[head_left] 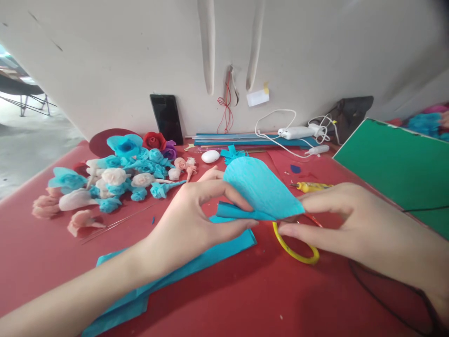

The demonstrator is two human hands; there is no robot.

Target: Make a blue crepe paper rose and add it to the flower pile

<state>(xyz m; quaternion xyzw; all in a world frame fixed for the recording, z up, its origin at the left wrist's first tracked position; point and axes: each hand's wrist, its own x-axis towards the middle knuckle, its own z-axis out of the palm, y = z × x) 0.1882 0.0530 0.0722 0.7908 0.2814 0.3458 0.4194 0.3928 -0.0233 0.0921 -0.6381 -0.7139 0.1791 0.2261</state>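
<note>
Between my two hands is a blue crepe paper petal (259, 185), rounded at the top, with a rolled or folded strip along its lower left. My left hand (206, 206) pinches the rolled part between thumb and fingers. My right hand (326, 220) grips the petal's lower right corner, fingers closed. A yellow ring-shaped handle (298, 255), seemingly of scissors, shows under the right hand; whether the hand touches it I cannot tell. Folded blue crepe paper (196, 267) lies on the red table (280, 299), partly hidden by my left arm.
Finished paper flowers (115, 178) pile up at the left. A black phone (167, 119) leans on the wall. Behind my hands lie a white oval case (210, 156), a white power adapter with cable (296, 132) and a yellow-handled tool (312, 187). A green board (393, 173) stands right.
</note>
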